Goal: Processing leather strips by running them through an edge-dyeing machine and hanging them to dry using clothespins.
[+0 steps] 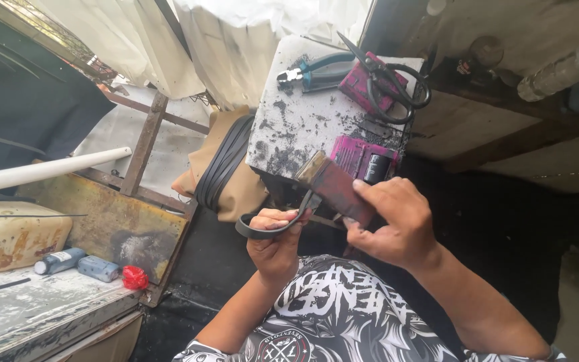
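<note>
We see a dark rubber strip [269, 230], curved into an upward bow in front of the torso, and a reddish-brown rectangular block [335, 186] tilted diagonally, its lower face touching the strip's raised end.

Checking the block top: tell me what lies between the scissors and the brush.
In the head view, a pink pad lies between the scissors and the brush.

Left hand [275, 236] pinches a curved black strap [267, 230]; right hand [397, 218] grips a reddish block [335, 186].
</note>
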